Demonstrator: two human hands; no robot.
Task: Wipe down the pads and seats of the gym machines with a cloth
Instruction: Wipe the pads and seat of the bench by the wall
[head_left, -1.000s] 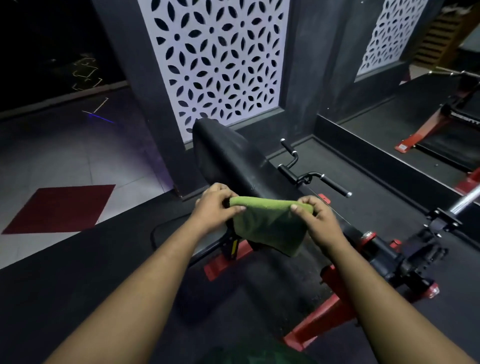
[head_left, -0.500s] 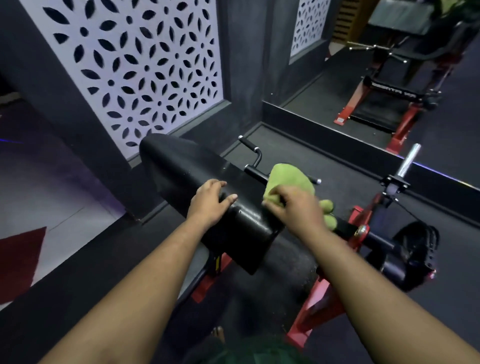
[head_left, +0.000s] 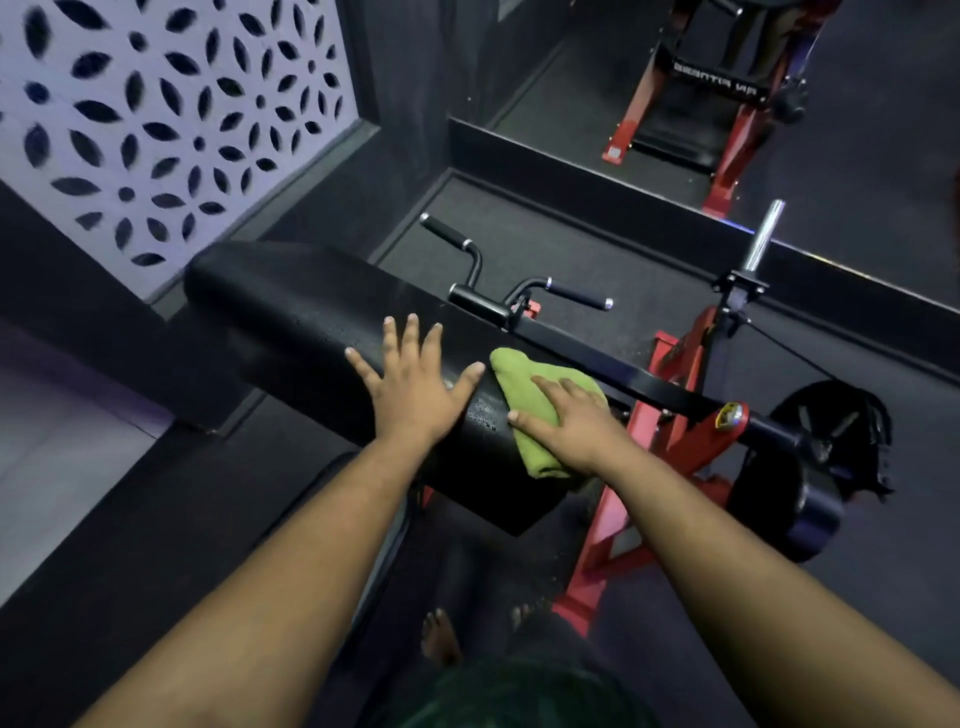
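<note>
A long black chest pad (head_left: 291, 312) of a red-framed gym machine slopes from the upper left towards me. My left hand (head_left: 413, 387) lies flat on the pad's near half, fingers spread and straight. Just to its right, my right hand (head_left: 569, 426) presses a folded green cloth (head_left: 540, 382) onto the pad's right edge, fingers fairly straight over it. Small wet drops show on the pad between the hands.
Black handle grips (head_left: 470, 260) and a lever bar (head_left: 623, 382) run along the pad's right side. A weight plate (head_left: 831, 436) and chrome peg (head_left: 763, 236) stand at the right. Another red machine (head_left: 711, 98) is behind. A patterned white wall panel (head_left: 156, 119) is at the left.
Both hands held the cloth stretched between them; my left hand let go and now lies flat on the pad, while my right hand spreads the cloth down onto the pad's right edge.
</note>
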